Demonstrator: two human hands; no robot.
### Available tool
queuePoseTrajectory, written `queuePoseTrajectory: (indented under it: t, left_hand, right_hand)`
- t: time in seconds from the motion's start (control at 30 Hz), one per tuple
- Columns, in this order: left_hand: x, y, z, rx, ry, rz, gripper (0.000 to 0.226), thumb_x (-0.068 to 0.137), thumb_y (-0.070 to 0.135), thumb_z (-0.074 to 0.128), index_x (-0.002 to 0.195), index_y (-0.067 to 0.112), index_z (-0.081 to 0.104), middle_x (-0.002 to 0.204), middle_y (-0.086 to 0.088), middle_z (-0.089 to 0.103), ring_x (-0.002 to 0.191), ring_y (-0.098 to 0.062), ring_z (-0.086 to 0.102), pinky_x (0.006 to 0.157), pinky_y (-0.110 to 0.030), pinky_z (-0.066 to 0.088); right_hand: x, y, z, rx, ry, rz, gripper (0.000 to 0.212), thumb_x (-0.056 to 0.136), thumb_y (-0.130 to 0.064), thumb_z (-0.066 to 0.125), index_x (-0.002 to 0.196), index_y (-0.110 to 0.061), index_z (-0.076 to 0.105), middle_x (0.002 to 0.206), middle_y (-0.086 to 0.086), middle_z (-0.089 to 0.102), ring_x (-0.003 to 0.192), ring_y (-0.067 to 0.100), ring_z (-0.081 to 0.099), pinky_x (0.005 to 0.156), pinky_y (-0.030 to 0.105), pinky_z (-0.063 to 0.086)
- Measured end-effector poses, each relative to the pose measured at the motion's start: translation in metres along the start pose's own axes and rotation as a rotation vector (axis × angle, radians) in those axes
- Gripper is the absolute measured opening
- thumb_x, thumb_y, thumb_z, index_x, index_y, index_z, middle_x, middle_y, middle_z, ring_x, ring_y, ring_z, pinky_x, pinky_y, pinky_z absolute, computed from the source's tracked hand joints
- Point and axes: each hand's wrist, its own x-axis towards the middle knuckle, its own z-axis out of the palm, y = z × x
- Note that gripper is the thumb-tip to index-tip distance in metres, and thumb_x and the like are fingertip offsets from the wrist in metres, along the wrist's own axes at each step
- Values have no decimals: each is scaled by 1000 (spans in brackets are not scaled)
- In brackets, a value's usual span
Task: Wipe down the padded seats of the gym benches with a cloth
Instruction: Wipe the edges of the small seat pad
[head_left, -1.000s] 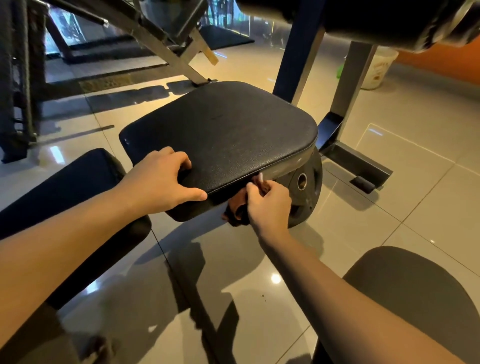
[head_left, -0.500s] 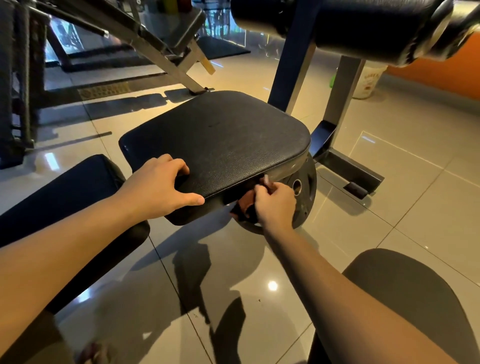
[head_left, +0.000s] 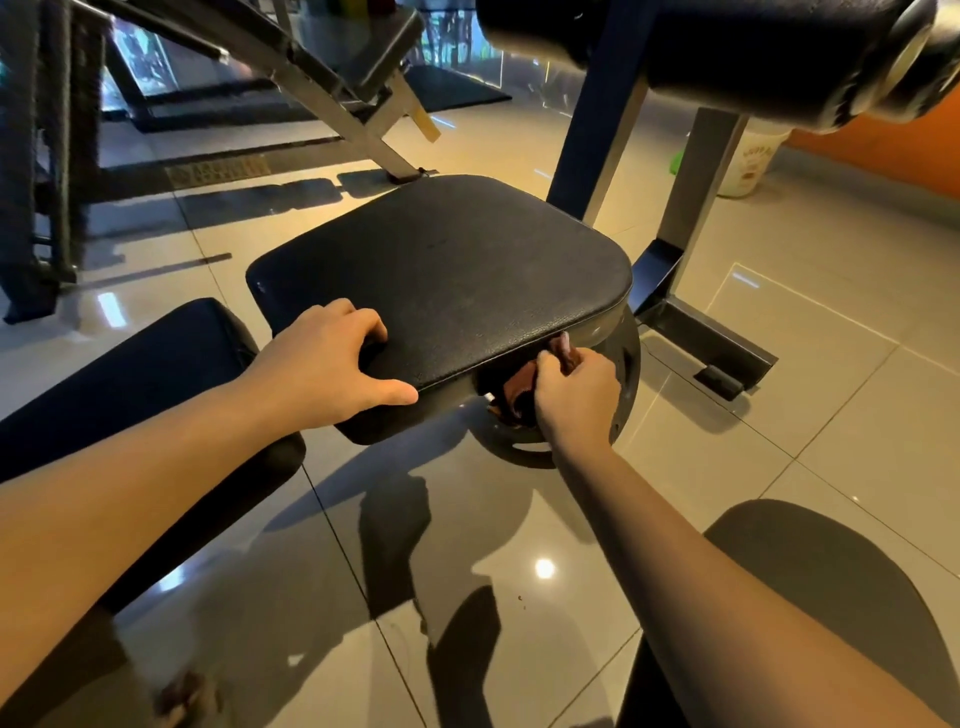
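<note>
Stuff around first. A round metal weight plate (head_left: 621, 374) sits under the seat, just behind the right hand (head_left: 576, 395), and it takes up the room down there. Past the hands stand the blue and grey metal legs (head_left: 680, 218) of the machine. High above the right hand hangs one fat black roll pad (head_left: 727, 47). Far beyond that hand is one white bucket (head_left: 748, 166) on the shiny tile floor (head_left: 779, 415). Left of the left hand (head_left: 332, 364) lies one more dark pad (head_left: 130, 374). Near the right arm is a dark round shape (head_left: 831, 597); I cannot tell what it is.

Count: two hands, one cloth, one plate, one bucket.

The black padded seat (head_left: 441, 280) is right in front of both hands. The left hand holds its near edge, with bent fingers on top and the thumb along the front rim. The right hand is closed tight around the brown cloth (head_left: 519, 387). The cloth is bunched up at the seat's front edge, just under it, between the two hands. Part of the cloth is hidden by the hand and the seat.
</note>
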Motion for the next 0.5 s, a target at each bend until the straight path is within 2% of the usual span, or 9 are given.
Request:
queuePoseTrajectory:
  t: [0.1, 0.17, 0.27, 0.4, 0.43, 0.5]
  left_hand:
    - [2, 0, -1, 2, -5, 1, 77, 74, 69, 73, 134, 24, 56, 128, 1, 55, 115, -16, 51, 90, -34, 54]
    - [3, 1, -1, 6, -10, 6, 77, 75, 69, 73, 134, 24, 55, 129, 0, 54, 118, -17, 51, 90, -34, 53]
    - [2, 2, 0, 0, -12, 6, 77, 76, 67, 73, 135, 23, 54, 130, -1, 54, 119, -19, 51, 92, -36, 54]
    - [3, 1, 0, 13, -12, -7, 78, 74, 70, 73, 134, 24, 55, 129, 0, 54, 116, -17, 51, 91, -36, 55]
    - [3, 1, -1, 10, -12, -10, 77, 74, 70, 73, 133, 24, 55, 128, 1, 54, 115, -16, 51, 91, -36, 55]
    - [3, 2, -1, 6, -15, -7, 77, 74, 69, 73, 133, 24, 55, 127, 1, 54, 112, -14, 49, 90, -34, 54]
  right_hand:
    - [-7, 0, 4, -82, -65, -92, 18, 97, -23, 60, 92, -10, 71, 84, 4, 68, 80, 21, 61, 72, 30, 43]
    - [3, 1, 2, -76, -8, -36, 16, 97, -21, 59, 92, -10, 69, 82, 3, 66, 78, 19, 60, 72, 29, 40]
    - [7, 2, -1, 22, 73, 90, 20, 100, -24, 57, 104, -10, 71, 89, 1, 66, 85, 18, 59, 76, 29, 39]
    - [-2, 0, 2, 33, -64, 39, 19, 99, -24, 60, 94, -10, 72, 83, 1, 65, 77, 14, 60, 67, 28, 43]
    - [3, 0, 2, 36, -53, 58, 18, 98, -23, 61, 92, -11, 72, 82, 2, 66, 77, 15, 62, 67, 28, 46]
    - [16, 2, -1, 97, 32, 162, 16, 97, -23, 62, 100, -12, 73, 89, 4, 70, 89, 22, 66, 82, 36, 53]
